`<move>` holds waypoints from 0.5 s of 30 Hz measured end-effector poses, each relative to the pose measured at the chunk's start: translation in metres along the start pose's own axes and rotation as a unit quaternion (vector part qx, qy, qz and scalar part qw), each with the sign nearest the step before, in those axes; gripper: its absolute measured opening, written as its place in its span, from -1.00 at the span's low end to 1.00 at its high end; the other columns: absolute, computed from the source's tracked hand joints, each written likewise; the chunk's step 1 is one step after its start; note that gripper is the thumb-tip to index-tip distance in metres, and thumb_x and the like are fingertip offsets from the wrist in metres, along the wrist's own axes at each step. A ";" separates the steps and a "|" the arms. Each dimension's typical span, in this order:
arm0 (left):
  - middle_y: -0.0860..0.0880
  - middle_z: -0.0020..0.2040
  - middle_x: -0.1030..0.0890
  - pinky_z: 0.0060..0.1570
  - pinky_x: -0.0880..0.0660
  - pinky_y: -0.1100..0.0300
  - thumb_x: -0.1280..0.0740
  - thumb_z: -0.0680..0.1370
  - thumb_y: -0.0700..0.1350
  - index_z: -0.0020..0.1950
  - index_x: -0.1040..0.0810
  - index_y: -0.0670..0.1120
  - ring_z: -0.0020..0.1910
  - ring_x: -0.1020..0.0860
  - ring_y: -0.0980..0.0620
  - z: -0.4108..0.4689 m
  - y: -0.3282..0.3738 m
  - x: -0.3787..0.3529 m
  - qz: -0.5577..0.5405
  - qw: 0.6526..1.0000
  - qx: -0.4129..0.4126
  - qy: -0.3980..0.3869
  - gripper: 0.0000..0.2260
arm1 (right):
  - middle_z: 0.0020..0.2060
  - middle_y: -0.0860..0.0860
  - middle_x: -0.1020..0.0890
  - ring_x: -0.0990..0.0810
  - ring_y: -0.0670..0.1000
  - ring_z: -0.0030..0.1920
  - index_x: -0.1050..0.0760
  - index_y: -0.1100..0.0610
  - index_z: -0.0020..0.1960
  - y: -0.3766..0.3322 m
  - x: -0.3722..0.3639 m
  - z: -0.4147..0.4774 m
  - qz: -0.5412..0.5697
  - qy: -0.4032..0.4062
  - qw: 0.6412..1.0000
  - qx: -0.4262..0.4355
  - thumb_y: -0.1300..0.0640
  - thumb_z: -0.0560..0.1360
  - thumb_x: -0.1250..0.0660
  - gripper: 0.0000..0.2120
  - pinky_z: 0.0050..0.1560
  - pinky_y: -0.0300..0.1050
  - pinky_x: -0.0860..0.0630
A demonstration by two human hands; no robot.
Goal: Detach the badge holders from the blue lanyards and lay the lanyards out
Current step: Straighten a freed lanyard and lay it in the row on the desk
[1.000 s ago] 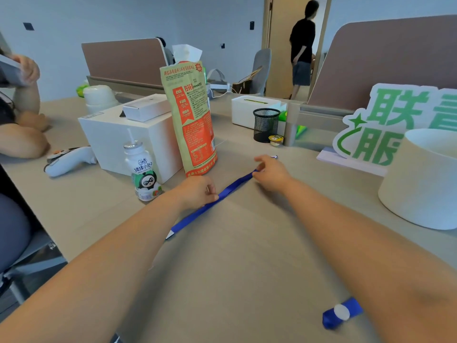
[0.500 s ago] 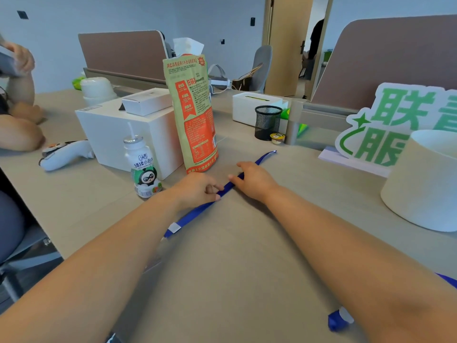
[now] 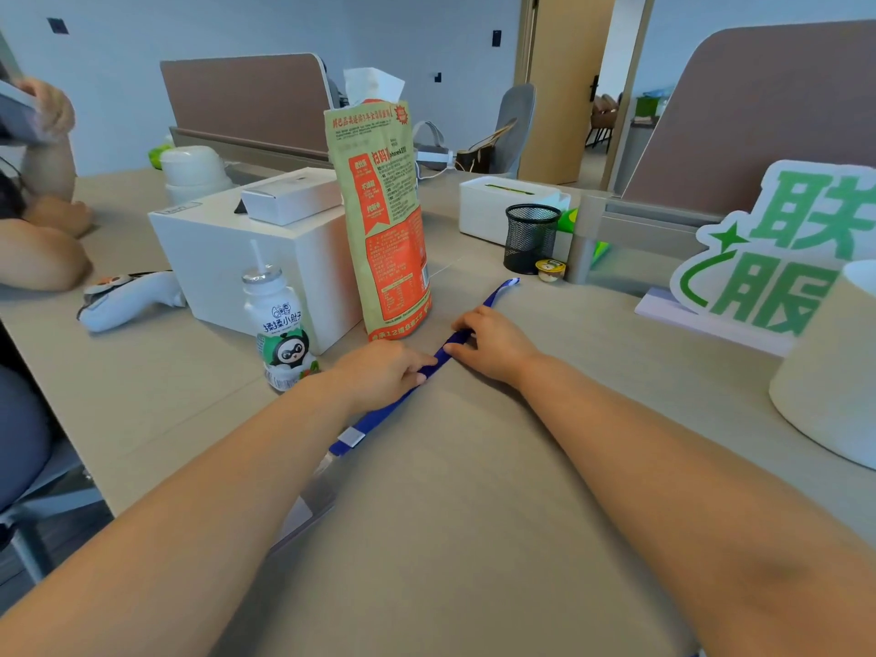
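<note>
Both pinch the lanyard (image 3: pixel 379 416) mid-strap: left hand (image 3: pixel 379 368) anchors; right hand (image 3: pixel 494 344) should slide toward 1 o'clock, keeping it flat

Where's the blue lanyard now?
Head view, mid-table: the blue fabric lanyard lies diagonally, held by the left hand and right hand, just right of the green-and-orange snack bag.

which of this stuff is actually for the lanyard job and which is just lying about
Job: blue lanyard; left hand and right hand, both gripping it.
Lying about: snack bag, drink bottle, white box, mesh pen cup, green sign, white controller.
</note>
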State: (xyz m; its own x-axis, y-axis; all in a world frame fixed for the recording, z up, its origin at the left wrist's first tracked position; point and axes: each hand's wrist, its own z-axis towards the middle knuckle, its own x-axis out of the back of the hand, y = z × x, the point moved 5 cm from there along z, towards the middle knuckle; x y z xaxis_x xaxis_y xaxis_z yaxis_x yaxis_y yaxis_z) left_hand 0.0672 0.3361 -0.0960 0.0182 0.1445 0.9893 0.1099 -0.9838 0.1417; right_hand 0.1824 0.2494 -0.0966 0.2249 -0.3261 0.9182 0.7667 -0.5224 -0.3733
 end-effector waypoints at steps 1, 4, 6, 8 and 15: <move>-0.09 0.20 -0.54 0.11 -0.36 0.15 -0.16 0.61 -0.09 0.42 -0.34 -0.03 0.19 -0.46 -0.07 0.000 -0.001 0.000 -0.003 1.000 0.003 0.005 -0.64 | 0.19 0.10 -0.47 -0.49 0.08 0.18 -0.44 0.14 0.27 0.000 0.000 0.000 -0.012 -0.002 1.000 0.001 -0.06 0.50 -0.29 -0.58 0.20 -0.04 -0.45; -0.03 0.31 -0.50 0.19 -0.37 0.14 -0.17 0.61 -0.09 0.40 -0.37 -0.05 0.25 -0.45 -0.03 0.000 -0.001 0.001 -0.011 1.000 0.005 0.017 -0.65 | 0.19 0.10 -0.49 -0.49 0.09 0.18 -0.45 0.13 0.26 0.006 0.003 -0.002 -0.074 0.008 0.997 -0.031 -0.11 0.53 -0.21 -0.59 0.15 -0.03 -0.45; -0.02 0.33 -0.48 0.23 -0.37 0.13 -0.18 0.61 -0.09 0.40 -0.37 -0.05 0.28 -0.43 -0.02 0.001 0.000 0.001 -0.014 1.000 0.004 0.018 -0.65 | 0.19 0.11 -0.49 -0.48 0.12 0.18 -0.45 0.12 0.27 0.009 0.006 -0.003 -0.131 0.016 0.989 -0.061 -0.12 0.56 -0.14 -0.58 0.13 -0.01 -0.41; -0.03 0.33 -0.49 0.23 -0.37 0.14 -0.18 0.61 -0.10 0.40 -0.38 -0.04 0.28 -0.43 -0.02 0.001 -0.001 0.001 -0.018 1.000 0.002 0.016 -0.65 | 0.22 0.12 -0.46 -0.45 0.13 0.21 -0.42 0.13 0.30 0.010 0.006 -0.002 -0.164 0.019 0.983 -0.076 -0.14 0.56 -0.12 -0.55 0.15 0.01 -0.40; -0.02 0.33 -0.49 0.24 -0.37 0.14 -0.19 0.60 -0.10 0.39 -0.39 -0.04 0.28 -0.44 -0.01 0.002 -0.007 0.001 -0.040 0.999 0.022 0.026 -0.66 | 0.44 0.12 -0.26 -0.25 0.10 0.43 -0.22 0.17 0.43 0.007 -0.006 0.011 -0.121 -0.053 0.988 -0.080 -0.10 0.60 0.00 -0.49 0.37 0.06 -0.28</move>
State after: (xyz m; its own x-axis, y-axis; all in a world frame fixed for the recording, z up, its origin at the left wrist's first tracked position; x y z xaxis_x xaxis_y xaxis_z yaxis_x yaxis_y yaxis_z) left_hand 0.0685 0.3436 -0.0963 -0.0432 0.2156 0.9755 0.1534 -0.9634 0.2197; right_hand 0.1932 0.2566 -0.1037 0.1148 -0.0961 0.9887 0.7032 -0.6952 -0.1492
